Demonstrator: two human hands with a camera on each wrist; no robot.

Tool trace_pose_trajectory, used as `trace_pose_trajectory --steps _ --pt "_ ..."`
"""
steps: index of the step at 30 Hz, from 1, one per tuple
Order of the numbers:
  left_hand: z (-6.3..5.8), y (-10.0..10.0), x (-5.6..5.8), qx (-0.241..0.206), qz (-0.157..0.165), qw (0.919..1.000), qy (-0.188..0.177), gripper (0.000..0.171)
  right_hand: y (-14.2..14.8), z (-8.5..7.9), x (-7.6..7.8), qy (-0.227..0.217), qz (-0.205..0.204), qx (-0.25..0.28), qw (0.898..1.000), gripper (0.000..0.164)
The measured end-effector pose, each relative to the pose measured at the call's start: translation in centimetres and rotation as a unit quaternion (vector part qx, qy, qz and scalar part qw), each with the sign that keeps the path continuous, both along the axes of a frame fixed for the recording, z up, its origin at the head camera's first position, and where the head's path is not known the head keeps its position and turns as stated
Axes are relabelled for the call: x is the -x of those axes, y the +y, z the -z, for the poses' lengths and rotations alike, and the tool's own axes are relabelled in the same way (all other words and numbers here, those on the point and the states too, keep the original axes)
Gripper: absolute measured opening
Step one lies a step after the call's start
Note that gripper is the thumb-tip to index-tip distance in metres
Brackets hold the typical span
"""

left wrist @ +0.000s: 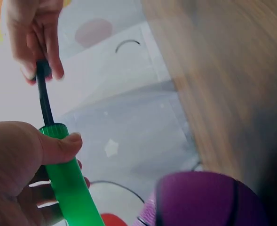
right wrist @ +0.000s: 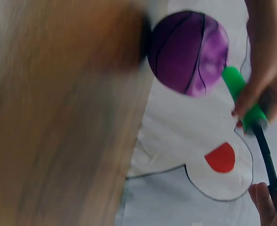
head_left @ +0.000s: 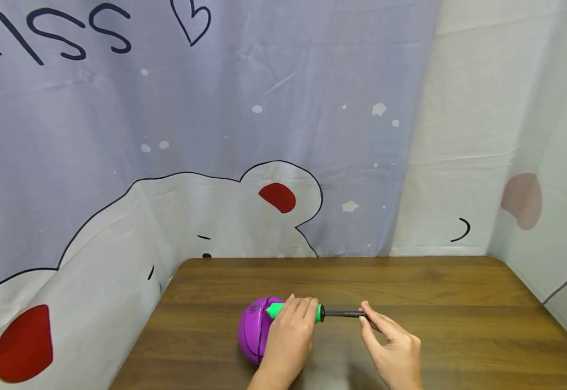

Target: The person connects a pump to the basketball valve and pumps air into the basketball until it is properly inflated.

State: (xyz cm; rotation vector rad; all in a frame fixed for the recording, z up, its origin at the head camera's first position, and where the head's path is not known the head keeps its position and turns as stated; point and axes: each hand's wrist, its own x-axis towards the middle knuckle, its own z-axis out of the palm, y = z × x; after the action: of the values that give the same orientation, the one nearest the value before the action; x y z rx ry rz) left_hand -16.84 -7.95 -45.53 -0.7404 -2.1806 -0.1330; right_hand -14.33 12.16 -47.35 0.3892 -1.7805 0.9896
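Note:
A purple ball [head_left: 251, 330] with black lines sits on the wooden table at the left of my hands. My left hand [head_left: 290, 336] grips the green barrel of a small hand pump [left wrist: 72, 188], whose tip meets the ball's side in the right wrist view. Out of the barrel's other end comes a black rod [head_left: 342, 313]. At the rod's end, my right hand [head_left: 394, 346] pinches the black handle between thumb and fingers. Part of the barrel is hidden under my left fingers.
The brown wooden table [head_left: 459, 303] has rounded far corners. Behind it and along both sides hangs a printed curtain [head_left: 342, 162] with bear outlines, red patches and lettering.

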Motion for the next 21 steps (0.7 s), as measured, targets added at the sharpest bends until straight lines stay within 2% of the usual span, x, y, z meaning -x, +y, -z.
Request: trace_pose_trajectory --steps 7,12,16,21 --pt "-0.4 1.8 -0.7 0.031 0.0 0.9994 0.014 0.046 -1.9 0.8 0.2 0.009 -0.034 0.0 0.999 0.043" --pt "-0.5 1.9 -0.6 0.019 0.013 0.9997 0.002 0.05 -1.7 0.6 0.5 0.03 -0.046 -0.005 0.998 0.034" --pt "-0.5 1.4 -0.3 0.001 0.025 0.9995 -0.021 0.053 -0.9 0.3 0.6 0.033 -0.044 -0.016 0.998 0.029" --pt "-0.4 0.2 0.0 -0.013 0.017 0.9988 -0.045 0.052 0.5 0.1 0.6 0.036 -0.01 -0.015 0.999 0.033"
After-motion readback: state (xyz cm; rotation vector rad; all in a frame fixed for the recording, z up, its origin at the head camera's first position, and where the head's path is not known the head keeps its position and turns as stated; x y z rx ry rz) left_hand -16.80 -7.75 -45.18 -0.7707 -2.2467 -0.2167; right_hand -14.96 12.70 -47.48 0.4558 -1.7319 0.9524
